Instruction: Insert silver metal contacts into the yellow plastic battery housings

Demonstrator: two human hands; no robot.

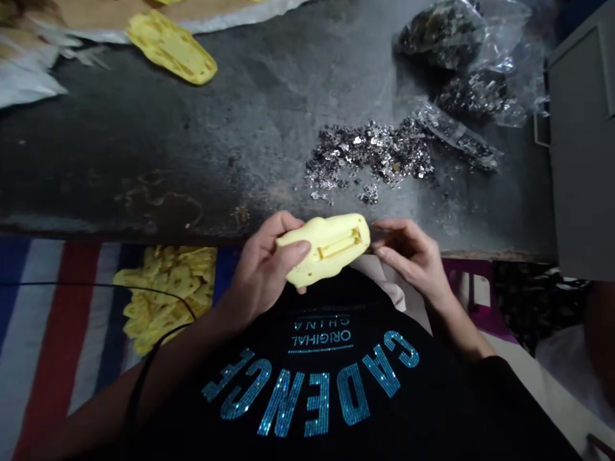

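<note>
Holding yellow shell [331,261] near "CADENCE" [318,402]

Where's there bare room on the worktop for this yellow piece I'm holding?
The widest bare patch of worktop lies left of the metal pieces, on your side of the lone yellow shell. A smaller one lies between the narrow clear bag and the grey cabinet. The upper right is crowded with bulging bags, behind those pieces.

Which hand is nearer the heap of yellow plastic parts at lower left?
Left: the left hand, holding a yellow plastic shell, is right of the heap; the right hand is farther right, past the shell.
</note>
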